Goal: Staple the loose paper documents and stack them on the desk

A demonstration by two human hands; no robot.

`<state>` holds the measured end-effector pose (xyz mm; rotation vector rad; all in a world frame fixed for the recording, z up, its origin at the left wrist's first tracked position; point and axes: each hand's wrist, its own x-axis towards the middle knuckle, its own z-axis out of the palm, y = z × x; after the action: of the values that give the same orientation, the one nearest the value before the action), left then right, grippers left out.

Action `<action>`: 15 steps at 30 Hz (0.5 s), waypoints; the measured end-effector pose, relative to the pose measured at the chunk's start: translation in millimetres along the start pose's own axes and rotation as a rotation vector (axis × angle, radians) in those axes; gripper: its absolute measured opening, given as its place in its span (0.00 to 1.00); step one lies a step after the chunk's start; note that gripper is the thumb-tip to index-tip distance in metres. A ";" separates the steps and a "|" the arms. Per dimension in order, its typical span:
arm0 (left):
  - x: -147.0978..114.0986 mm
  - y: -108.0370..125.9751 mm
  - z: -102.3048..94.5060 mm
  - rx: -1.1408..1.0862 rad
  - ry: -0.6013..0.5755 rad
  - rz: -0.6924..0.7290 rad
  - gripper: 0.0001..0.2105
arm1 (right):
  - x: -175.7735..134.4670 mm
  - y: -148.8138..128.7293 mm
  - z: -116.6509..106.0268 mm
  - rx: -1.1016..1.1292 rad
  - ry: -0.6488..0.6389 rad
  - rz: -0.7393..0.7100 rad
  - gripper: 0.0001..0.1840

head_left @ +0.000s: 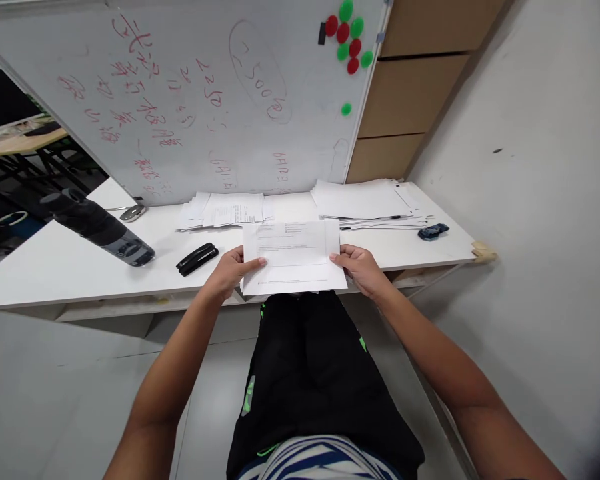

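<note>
We pinch the printed sheets [293,259] in our left hand [233,272] and right hand [361,268], long axis running across between them, over the front edge of the tabletop [400,250]. The black stapler [197,259] lies slanted just beside the left hand, the nearer one; right of the right hand there is room.

Light bright, even, whitish | soft shadow beneath long white flat-topped table [40,267] | held rectangular white paper sheet [295,260]: small print too soft to read | wide-angle stretch toward edges | right corners darkened
</note>
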<state>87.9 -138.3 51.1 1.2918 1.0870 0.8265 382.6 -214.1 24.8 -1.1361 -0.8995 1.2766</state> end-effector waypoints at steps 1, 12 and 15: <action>-1.6 1.4 0.4 -0.017 0.002 -0.010 0.21 | 0.2 1.1 -0.3 0.008 -0.007 0.000 0.17; -14.3 9.1 -1.8 -0.204 -0.103 -0.064 0.23 | -5.6 -5.5 6.5 0.093 -0.049 0.048 0.19; -13.9 6.6 -3.9 -0.221 -0.132 -0.047 0.24 | -7.1 -9.0 7.2 0.145 -0.076 0.092 0.19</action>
<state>80.5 -149.2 60.0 1.1145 0.8918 0.7907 377.1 -219.7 35.9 -1.0306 -0.8042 1.4442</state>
